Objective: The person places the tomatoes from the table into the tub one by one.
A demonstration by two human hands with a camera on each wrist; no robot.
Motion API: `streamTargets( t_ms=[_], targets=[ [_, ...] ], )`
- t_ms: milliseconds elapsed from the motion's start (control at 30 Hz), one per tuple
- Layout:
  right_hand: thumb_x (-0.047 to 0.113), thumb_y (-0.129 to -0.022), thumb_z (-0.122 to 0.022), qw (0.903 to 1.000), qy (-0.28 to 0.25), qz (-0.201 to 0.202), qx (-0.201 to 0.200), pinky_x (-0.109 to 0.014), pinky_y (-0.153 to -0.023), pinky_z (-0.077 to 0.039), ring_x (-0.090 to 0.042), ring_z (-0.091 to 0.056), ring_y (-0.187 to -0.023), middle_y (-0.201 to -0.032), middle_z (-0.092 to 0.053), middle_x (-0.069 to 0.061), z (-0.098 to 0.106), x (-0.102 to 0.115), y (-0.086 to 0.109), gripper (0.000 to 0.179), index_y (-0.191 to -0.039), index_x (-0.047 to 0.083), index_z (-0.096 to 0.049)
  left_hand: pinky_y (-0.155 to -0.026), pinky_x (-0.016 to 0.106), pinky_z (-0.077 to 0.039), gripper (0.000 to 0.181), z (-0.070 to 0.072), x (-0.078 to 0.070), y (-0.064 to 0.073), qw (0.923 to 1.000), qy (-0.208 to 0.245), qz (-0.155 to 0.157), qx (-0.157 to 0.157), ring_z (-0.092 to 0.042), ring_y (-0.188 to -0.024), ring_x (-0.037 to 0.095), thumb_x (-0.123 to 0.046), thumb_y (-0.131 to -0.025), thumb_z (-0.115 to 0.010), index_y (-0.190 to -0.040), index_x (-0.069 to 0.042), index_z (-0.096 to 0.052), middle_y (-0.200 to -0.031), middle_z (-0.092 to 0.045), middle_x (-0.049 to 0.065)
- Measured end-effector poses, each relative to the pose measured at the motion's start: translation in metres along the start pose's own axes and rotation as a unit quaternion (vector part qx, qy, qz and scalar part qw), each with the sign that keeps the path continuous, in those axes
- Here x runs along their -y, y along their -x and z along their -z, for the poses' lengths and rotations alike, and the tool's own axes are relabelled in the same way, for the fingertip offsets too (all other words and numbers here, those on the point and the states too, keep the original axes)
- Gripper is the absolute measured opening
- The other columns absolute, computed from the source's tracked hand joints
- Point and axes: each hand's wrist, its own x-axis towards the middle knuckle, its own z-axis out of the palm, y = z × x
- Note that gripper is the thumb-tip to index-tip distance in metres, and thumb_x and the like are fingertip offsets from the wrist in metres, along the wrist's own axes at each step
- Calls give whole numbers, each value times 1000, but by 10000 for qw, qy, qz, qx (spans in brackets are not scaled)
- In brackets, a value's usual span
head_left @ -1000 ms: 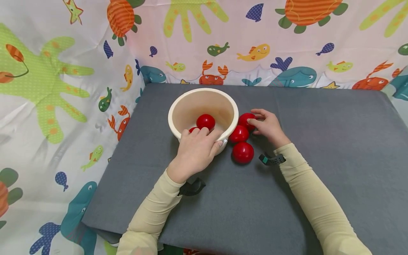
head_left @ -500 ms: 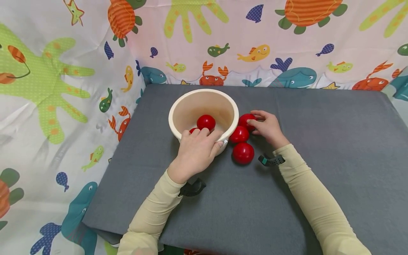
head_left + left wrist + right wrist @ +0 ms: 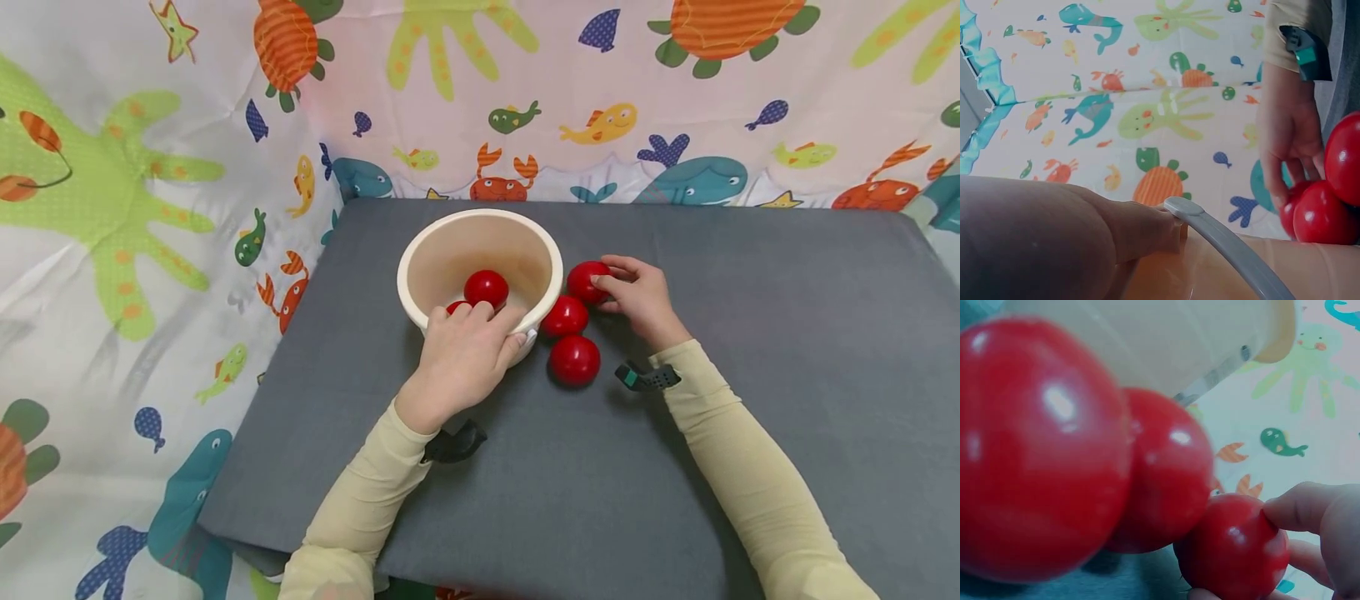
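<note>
A cream bucket [image 3: 420, 250] stands upright on the grey table, with a light grey handle [image 3: 1229, 250]. My left hand [image 3: 461, 362] grips its near rim, fingers over the inside and thumb outside. Inside lie two glossy red balls, one in plain sight [image 3: 486, 288] and another mostly hidden behind my fingers. Right of the bucket, three more red balls sit in a row. My right hand [image 3: 641, 300] holds the farthest red ball [image 3: 587, 282] between thumb and fingers. The middle red ball [image 3: 566, 317] and the nearest red ball [image 3: 575, 361] are untouched.
The grey cloth-covered table [image 3: 810, 375] reaches far to the right of the bucket. A curtain [image 3: 450, 100] printed with sea animals hangs along the back and left sides. The table's front edge lies below my left forearm.
My right hand has shifted slightly to the right with the far red ball, away from the bucket. My left hand stays on the rim.
</note>
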Motion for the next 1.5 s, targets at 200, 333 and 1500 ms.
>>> streamTargets(
  t_ms=[200, 333, 1500],
  targets=[
    [29, -98, -68, 9996, -262, 120, -49, -29, -83, -61, -25, -54, -121, -149, -50, -15, 8, 12, 7, 61, -152, 11, -46, -80, 45, -46, 25, 0, 0, 0, 10000, -18, -4, -17, -61, -85, 22, -40, -100, -59, -119, -24, -62, -95, -65, 4],
    [29, -98, -68, 9988, -403, 237, -114, -28, -83, -61, -20, -55, -120, -149, -49, -14, 14, 22, 11, 59, -151, 13, -47, -80, 45, -46, 26, 0, 0, -2, 10000, -27, -18, -21, -62, -86, 22, -40, -99, -59, -120, -24, -61, -97, -66, 4],
    [16, -96, -69, 9859, -161, 1629, 342, -21, -71, -60, -24, -61, -120, -142, -56, -16, 5, 146, 43, 48, -143, 13, -58, -78, 45, -46, 25, -1, -1, 3, 9999, 69, -15, -157, -61, -83, 23, -38, -99, -61, -121, -25, -64, -94, -66, 4]
  ],
)
